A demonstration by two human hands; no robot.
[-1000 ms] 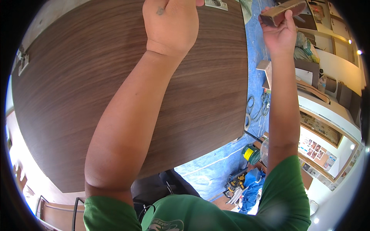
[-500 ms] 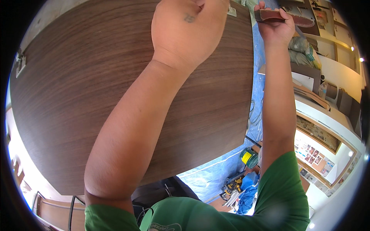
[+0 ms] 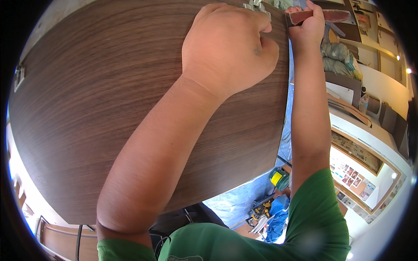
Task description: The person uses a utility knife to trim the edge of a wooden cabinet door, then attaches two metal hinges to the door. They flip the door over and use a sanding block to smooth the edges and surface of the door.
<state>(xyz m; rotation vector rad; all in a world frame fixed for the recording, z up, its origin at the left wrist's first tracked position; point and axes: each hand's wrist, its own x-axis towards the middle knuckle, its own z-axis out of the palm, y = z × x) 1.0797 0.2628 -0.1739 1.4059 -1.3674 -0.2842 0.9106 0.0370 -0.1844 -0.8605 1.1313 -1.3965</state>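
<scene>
A large dark brown wood-grain panel (image 3: 244, 117) lies in front of me. My left hand (image 3: 230, 48) is curled into a fist over its far part, back of the hand up. Its palm side is hidden, so I cannot see whether anything is inside. Just beyond these knuckles, a metal hinge (image 3: 257, 7) sits at the panel's far edge. My right hand (image 3: 308, 30) grips a flat reddish-brown strip that looks like sandpaper (image 3: 336, 16), at the panel's far right edge. The strip sticks out to both sides of my fingers.
Another metal hinge (image 3: 19, 78) is on the panel's left edge. Blue sheeting (image 3: 237, 198) covers the floor, with a green can (image 3: 279, 178) and a yellow-black power tool (image 3: 261, 209) near my right side. Filled bags (image 3: 335, 58) and shelving stand to the right.
My left fist has moved right and slightly nearer, uncovering the far hinge. The right hand has shifted a little left and away with the strip, bringing it against the panel's edge.
</scene>
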